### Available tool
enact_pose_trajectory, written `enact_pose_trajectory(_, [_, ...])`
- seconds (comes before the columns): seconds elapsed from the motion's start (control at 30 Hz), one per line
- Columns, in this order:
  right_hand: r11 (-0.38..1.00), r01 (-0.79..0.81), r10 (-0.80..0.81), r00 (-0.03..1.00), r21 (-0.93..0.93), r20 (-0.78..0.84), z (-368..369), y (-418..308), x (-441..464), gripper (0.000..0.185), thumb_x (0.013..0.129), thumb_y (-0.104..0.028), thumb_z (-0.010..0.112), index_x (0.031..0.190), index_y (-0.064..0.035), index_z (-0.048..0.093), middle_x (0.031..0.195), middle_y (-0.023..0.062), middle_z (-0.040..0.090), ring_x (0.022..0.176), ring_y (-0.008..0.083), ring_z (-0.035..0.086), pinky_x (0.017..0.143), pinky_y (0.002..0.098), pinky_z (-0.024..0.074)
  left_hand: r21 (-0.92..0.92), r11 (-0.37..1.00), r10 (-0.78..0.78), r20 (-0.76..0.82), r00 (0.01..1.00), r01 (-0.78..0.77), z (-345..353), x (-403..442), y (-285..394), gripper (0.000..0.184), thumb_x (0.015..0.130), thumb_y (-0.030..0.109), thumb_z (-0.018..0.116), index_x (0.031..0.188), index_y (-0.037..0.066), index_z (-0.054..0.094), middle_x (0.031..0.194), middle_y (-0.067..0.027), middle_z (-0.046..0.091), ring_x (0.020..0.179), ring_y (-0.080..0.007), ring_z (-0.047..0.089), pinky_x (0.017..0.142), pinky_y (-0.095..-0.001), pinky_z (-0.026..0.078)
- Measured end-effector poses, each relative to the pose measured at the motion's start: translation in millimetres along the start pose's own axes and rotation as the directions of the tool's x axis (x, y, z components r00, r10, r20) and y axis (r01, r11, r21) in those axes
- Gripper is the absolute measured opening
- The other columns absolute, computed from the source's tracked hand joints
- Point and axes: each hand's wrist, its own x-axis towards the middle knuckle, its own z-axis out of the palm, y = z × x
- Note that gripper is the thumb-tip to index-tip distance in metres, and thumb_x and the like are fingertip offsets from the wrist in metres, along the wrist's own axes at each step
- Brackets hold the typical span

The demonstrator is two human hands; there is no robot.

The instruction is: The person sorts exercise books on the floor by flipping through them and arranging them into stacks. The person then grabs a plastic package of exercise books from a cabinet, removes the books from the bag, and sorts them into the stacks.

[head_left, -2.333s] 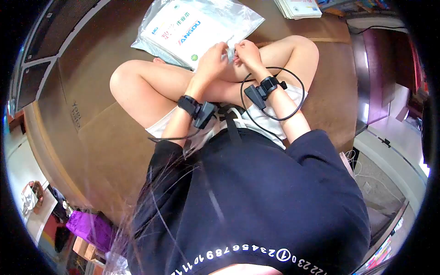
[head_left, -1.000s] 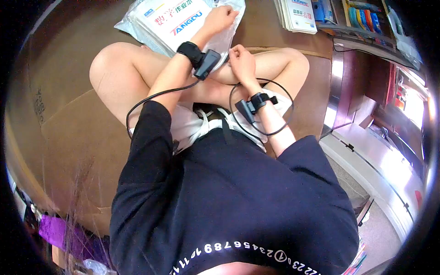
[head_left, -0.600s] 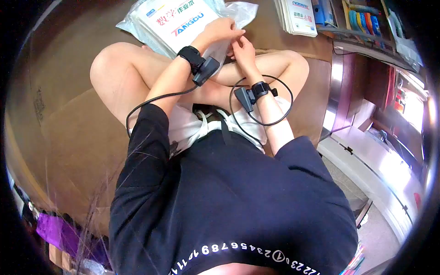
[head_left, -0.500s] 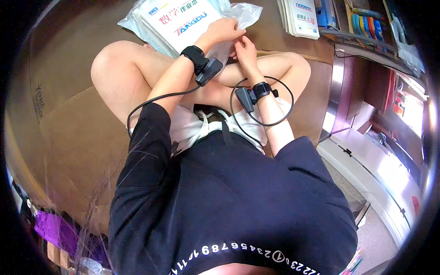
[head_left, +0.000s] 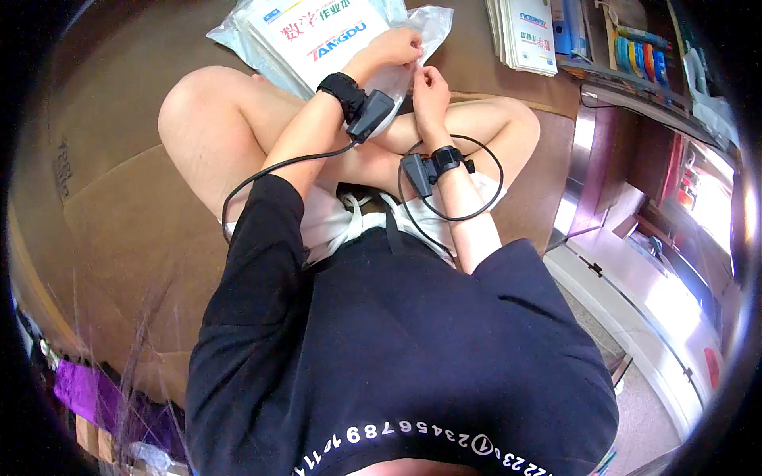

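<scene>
At upper centre, we seem to be working the edge of a clear plastic bag, fingertips of left hand and right hand apparently pinching its film, the next move likely needing a light, sure grip, while the workbooks inside read "TANGDU" and "数学作业本".

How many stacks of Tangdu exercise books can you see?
2: one stack in the clear plastic bag beneath the left hand, another stack at upper right beside the shelf. More may be hidden.
</scene>
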Motion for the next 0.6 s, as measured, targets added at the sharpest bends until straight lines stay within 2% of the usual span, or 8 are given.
enact_pose_trajectory(0.17, [1.0, 0.013, -0.013, 1.0, 0.02, 0.001, 3.6, 14.2, 2.9, 0.024, 0.091, -0.02, 0.052, 0.081, -0.0001, 0.058, 0.067, 0.0037, 0.058, 0.059, 0.0099, 0.053, 0.054, 0.0267, 0.0452, 0.069, 0.995, -0.076, 0.033, 0.997, 0.074, -7.5, -9.3, 25.0, 0.036, 0.08, 0.036, 0.063, 0.074, 0.002, 0.062, 0.062, -0.0097, 0.064, 0.056, -0.0184, 0.063, 0.055, -0.0314, 0.049])
enact_pose_trajectory(0.23, [1.0, 0.005, -0.006, 1.0, 0.015, 0.013, 2.2, 12.2, 2.2, 0.024, 0.092, -0.021, 0.052, 0.082, -0.0005, 0.057, 0.068, 0.0031, 0.057, 0.06, 0.0095, 0.052, 0.055, 0.0265, 0.0455, 0.073, 0.997, -0.034, 0.036, 0.999, 0.031, -4.1, -5.6, 17.4, 0.038, 0.08, 0.039, 0.063, 0.072, 0.002, 0.062, 0.062, -0.0094, 0.064, 0.056, -0.0186, 0.063, 0.056, -0.0314, 0.049])
enact_pose_trajectory(0.33, [0.999, -0.017, 0.019, 0.999, 0.046, -0.026, 1.1, 3.9, 1.2, 0.024, 0.09, -0.025, 0.053, 0.085, -0.0014, 0.056, 0.07, 0.0159, 0.06, 0.066, 0.027, 0.058, 0.063, 0.0364, 0.0443, 0.095, 0.994, 0.059, -0.006, 0.998, -0.058, 4.1, 0.7, 3.6, 0.039, 0.079, 0.04, 0.064, 0.071, 0.002, 0.062, 0.061, -0.01, 0.063, 0.056, -0.0198, 0.063, 0.056, -0.0325, 0.048])
enact_pose_trajectory(0.43, [0.985, -0.071, 0.065, 0.997, 0.155, 0.045, 0.4, 6.8, 5.5, 0.023, 0.091, -0.024, 0.053, 0.085, -0.0024, 0.055, 0.068, 0.0091, 0.057, 0.062, 0.0177, 0.054, 0.059, 0.0307, 0.0432, 0.117, 0.987, 0.118, -0.095, 0.988, -0.107, 8.5, 1.4, -1.4, 0.038, 0.079, 0.039, 0.063, 0.073, 0.001, 0.062, 0.062, -0.0113, 0.062, 0.058, -0.0217, 0.061, 0.056, -0.0344, 0.047])
enact_pose_trajectory(0.53, [0.889, -0.168, 0.135, 0.985, 0.426, 0.106, -1.8, 0.4, 6.4, 0.021, 0.092, -0.023, 0.053, 0.083, -0.0036, 0.055, 0.069, 0.0024, 0.055, 0.063, 0.0101, 0.049, 0.058, 0.0255, 0.0415, 0.049, 0.994, 0.101, -0.158, 0.982, -0.095, 6.1, -4.3, 9.0, 0.036, 0.079, 0.037, 0.063, 0.076, 0.001, 0.062, 0.064, -0.0128, 0.061, 0.059, -0.0236, 0.06, 0.056, -0.0362, 0.045])
enact_pose_trajectory(0.6, [0.872, -0.193, 0.158, 0.981, 0.45, 0.114, -1.5, 1.0, 5.1, 0.02, 0.092, -0.021, 0.053, 0.084, -0.0038, 0.057, 0.072, 0.0007, 0.056, 0.065, 0.0091, 0.049, 0.058, 0.024, 0.041, 0.004, 0.995, 0.097, -0.174, 0.98, -0.098, 4.9, -5.0, 10.9, 0.036, 0.079, 0.036, 0.063, 0.078, 0.0, 0.062, 0.065, -0.0137, 0.061, 0.06, -0.0252, 0.059, 0.057, -0.0369, 0.045])
